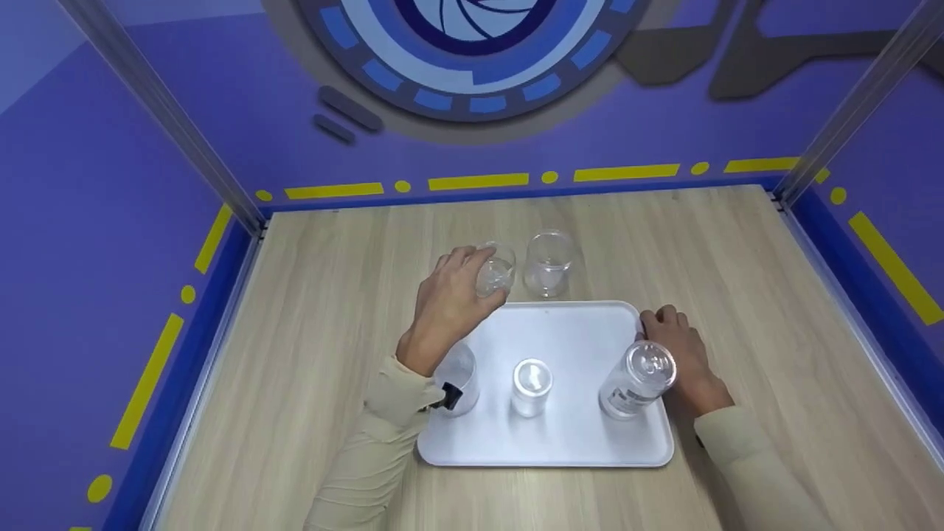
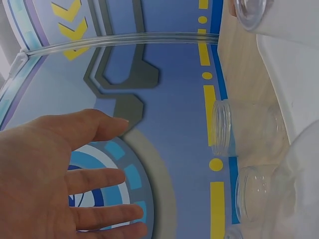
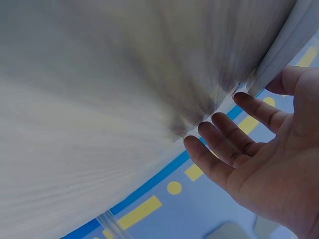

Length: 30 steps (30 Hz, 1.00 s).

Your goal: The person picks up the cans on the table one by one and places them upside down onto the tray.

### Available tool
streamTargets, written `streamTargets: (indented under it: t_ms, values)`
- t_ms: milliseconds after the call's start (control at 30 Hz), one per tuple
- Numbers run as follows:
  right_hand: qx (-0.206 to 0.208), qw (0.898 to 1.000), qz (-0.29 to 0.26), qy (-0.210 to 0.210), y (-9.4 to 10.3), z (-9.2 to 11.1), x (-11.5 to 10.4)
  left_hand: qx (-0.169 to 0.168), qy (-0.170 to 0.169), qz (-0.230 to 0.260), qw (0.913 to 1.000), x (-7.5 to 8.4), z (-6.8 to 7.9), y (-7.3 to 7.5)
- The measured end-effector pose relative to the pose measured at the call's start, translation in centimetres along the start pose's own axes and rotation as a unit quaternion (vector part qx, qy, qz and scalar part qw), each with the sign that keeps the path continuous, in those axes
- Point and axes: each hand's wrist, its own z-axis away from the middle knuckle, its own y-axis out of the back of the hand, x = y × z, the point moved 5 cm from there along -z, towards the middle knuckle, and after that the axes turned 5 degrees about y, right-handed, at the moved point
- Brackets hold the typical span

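Note:
My left hand point(image 1: 453, 295) reaches over the far edge of the white tray point(image 1: 564, 442), above a clear jar point(image 1: 498, 276) standing behind it. In the left wrist view its fingers point(image 2: 104, 179) are spread and hold nothing. Beside that jar stands a second clear jar point(image 1: 549, 262), whose threaded mouth shows in the left wrist view. My right hand point(image 1: 675, 346) rests at the tray's far right corner. In the right wrist view its fingertips point(image 3: 192, 142) touch the wooden table, with the thumb point(image 3: 284, 79) partly hidden behind the tray's edge.
Three clear containers stand on the tray: a jar point(image 1: 459, 376) partly behind my left wrist, a small one point(image 1: 531, 387) in the middle, and a taller one point(image 1: 638, 380) with dark print at the right. Blue panels point(image 1: 472, 158) wall in the wooden table point(image 1: 317, 295).

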Motion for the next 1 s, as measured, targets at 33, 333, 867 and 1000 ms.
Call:
streamTargets:
  t_ms: [33,333,867,1000]
  values:
    - [-0.001,1.000,0.001,0.000,0.0,0.0,0.0,-0.002,0.001,0.000,1.0000,0.0,-0.3,0.0]
    - [-0.013,1.000,0.001,-0.009,-0.1,-0.1,0.0,-0.019,0.015,0.002,0.9997,-0.5,-2.3,-0.9]
    - [0.000,1.000,0.004,-0.006,-0.3,0.0,0.2,-0.031,0.024,-0.020,0.9990,-0.9,-5.2,-2.7]
    - [-0.005,1.000,0.005,-0.009,-0.4,0.0,0.3,-0.037,0.029,-0.018,0.9987,-1.0,-5.7,-3.2]
